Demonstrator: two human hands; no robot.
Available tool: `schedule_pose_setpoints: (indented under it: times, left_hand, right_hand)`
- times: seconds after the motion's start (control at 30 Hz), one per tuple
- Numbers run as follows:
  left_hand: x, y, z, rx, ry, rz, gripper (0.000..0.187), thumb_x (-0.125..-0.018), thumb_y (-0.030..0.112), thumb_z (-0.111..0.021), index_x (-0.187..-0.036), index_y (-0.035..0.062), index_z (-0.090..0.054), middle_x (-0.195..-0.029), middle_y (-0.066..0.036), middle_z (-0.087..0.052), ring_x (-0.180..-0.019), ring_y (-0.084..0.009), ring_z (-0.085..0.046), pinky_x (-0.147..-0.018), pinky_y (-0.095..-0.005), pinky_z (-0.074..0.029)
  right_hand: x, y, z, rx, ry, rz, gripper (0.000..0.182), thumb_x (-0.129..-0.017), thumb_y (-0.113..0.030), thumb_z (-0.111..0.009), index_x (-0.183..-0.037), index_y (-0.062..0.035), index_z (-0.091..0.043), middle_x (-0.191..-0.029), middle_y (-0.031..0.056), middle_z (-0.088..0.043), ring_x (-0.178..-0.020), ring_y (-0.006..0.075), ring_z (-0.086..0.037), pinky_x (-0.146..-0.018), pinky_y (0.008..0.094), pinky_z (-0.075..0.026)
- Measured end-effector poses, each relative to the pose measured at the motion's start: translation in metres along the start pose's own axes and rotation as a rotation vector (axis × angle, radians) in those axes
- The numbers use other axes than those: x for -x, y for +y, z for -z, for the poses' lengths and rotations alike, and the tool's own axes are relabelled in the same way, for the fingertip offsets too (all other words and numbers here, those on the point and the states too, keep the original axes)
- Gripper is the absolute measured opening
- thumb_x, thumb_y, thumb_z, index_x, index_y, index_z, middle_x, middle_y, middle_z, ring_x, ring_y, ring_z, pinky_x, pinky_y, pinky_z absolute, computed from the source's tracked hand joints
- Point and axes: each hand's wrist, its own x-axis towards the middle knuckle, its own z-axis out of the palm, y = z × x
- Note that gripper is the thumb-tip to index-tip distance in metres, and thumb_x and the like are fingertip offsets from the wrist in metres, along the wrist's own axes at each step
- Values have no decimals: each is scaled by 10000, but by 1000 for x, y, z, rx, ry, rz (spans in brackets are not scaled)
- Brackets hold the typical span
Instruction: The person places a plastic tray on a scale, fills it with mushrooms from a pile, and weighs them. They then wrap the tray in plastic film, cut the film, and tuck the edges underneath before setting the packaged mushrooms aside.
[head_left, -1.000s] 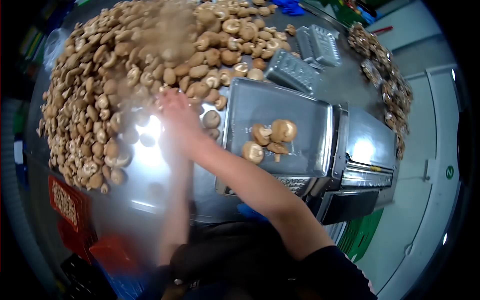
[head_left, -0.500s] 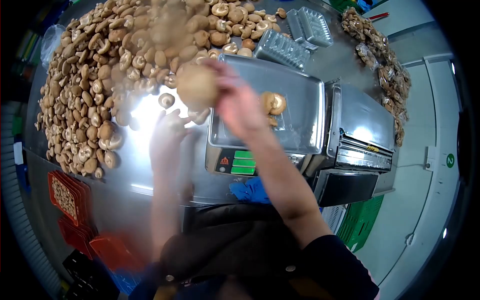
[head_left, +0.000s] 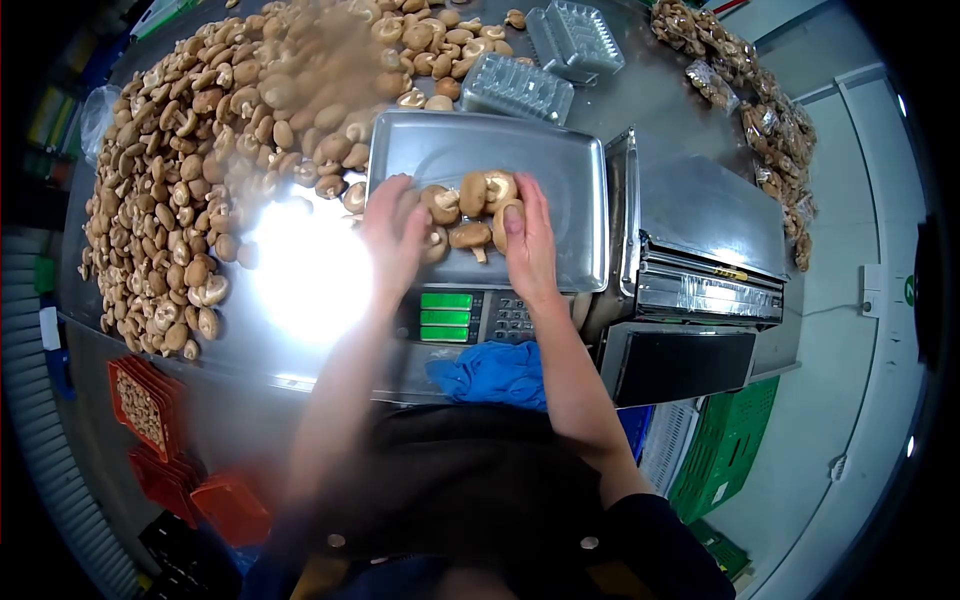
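Note:
Several brown shiitake mushrooms (head_left: pixel 470 237) lie in a clear plastic tray on the steel pan (head_left: pixel 570 150) of a scale; the tray is mostly hidden under them. My right hand (head_left: pixel 532 250) is at the group's right side, its thumb pressed on a mushroom (head_left: pixel 503 226) and its fingers behind it. At the left side, my left hand (head_left: pixel 392 240) curls thumb and fingers around a mushroom (head_left: pixel 408 206), partly hidden and slightly blurred. Below the pan, the scale's green displays (head_left: pixel 446 318) are lit.
A large heap of loose mushrooms (head_left: pixel 170 190) covers the table's left and back. Clear plastic trays (head_left: pixel 517 88) are stacked behind the scale. To the right stands a metal wrapping machine (head_left: pixel 710 230), with bagged mushrooms (head_left: pixel 775 130) beyond. A blue cloth (head_left: pixel 490 375) lies in front.
My right hand has come from over the heap's edge to the pan with a mushroom. My left hand has moved from the table onto the pan. More mushrooms are now grouped there.

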Motion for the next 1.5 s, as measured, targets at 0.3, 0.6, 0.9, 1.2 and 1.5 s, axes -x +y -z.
schedule_pose_setpoints:
  times: [0.3,0.6,0.9,1.2,1.5]
  left_hand:
    - [4,2,-6,-41,-23,-2,438,-832,188,-635,-1227,24,-540,-1283,-221,-517,-1275,-362,-424,-1051,-415,-337]
    - [-5,3,52,337,37,111,510,-953,323,-445,-1343,-3,-410,-1331,-167,-485,-1276,-272,-426,-1096,-387,-291]
    - [-1,12,59,289,-118,36,606,-867,327,-557,-1367,26,-394,-1367,-164,-460,-1301,-274,-407,-1114,-403,-262]
    - [1,3,5,-88,-129,-84,636,-753,277,-731,-1282,34,-476,-1319,-191,-467,-1224,-310,-464,-1045,-381,-348]
    - [0,9,-1,-192,-101,-121,622,-738,272,-742,-1252,31,-488,-1293,-189,-474,-1227,-336,-443,-1047,-397,-344]
  right_hand:
    - [-6,6,-4,82,-67,91,438,-953,-342,-468,-1297,-69,-485,-1359,210,-434,-1243,390,-412,-1051,430,-320]
    - [3,8,62,-134,-65,132,667,-852,-420,-631,-1349,-33,-411,-1404,184,-379,-1277,320,-419,-1061,404,-337]
    - [0,-38,56,362,-339,415,845,-642,-294,-811,-1365,-131,-406,-1441,180,-304,-1323,371,-322,-1085,441,-298]
    - [0,-7,10,301,-191,299,940,-563,-292,-863,-1358,-118,-392,-1416,185,-326,-1305,398,-329,-1061,467,-338]
    - [-7,-4,-6,373,-11,164,785,-689,-380,-779,-1313,-61,-426,-1360,151,-410,-1262,351,-384,-1032,463,-349]
